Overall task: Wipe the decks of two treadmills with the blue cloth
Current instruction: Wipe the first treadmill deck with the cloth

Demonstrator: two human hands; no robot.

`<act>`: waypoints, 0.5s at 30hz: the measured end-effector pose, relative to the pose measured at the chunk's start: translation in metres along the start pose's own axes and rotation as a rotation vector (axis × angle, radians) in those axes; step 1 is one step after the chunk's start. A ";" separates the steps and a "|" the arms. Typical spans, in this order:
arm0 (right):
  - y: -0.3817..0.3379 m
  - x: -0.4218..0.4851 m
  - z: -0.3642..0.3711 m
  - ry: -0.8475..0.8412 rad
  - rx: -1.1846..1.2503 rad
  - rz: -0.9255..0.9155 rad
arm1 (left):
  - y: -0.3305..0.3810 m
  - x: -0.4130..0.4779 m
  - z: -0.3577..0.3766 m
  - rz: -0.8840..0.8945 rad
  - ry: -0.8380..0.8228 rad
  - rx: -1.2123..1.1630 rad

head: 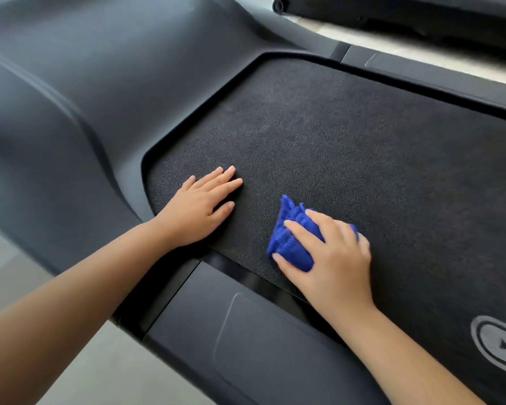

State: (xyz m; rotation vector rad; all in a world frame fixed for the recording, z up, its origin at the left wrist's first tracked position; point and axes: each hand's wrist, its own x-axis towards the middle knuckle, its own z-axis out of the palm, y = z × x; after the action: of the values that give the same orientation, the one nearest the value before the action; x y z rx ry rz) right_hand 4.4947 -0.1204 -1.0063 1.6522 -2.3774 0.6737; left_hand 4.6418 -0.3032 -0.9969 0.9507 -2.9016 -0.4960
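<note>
Fingers (302,231) of the right hand (333,255) are curled over and grasping the bunched blue terry cloth (287,247), which is pressed on the black textured treadmill deck (348,135) at lower centre of the frame. The left hand (199,206) lies flat on the deck just left of the cloth, its fingers straight and released. Risk: the bunched cloth gives a small contact patch, so strips may be missed under the bracing left hand and along the rounded corner beside the grey motor cover (70,112).

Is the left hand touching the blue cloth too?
Apart. The head view shows a strip of bare treadmill deck between the flat left hand and the blue cloth, which only the right hand grips.
</note>
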 end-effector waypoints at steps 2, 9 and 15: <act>-0.018 0.016 0.009 -0.037 -0.004 -0.023 | -0.003 0.003 -0.002 -0.015 0.000 -0.017; -0.016 0.034 0.023 -0.010 0.062 -0.120 | -0.019 0.034 -0.011 -0.018 -0.006 0.051; 0.014 0.086 0.039 0.047 0.043 -0.082 | -0.019 0.073 -0.017 0.069 0.025 0.122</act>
State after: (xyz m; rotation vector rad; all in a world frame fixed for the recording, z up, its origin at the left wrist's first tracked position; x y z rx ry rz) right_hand 4.4537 -0.2065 -1.0111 1.7204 -2.2648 0.7454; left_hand 4.5954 -0.3647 -0.9910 0.8594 -2.9596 -0.3034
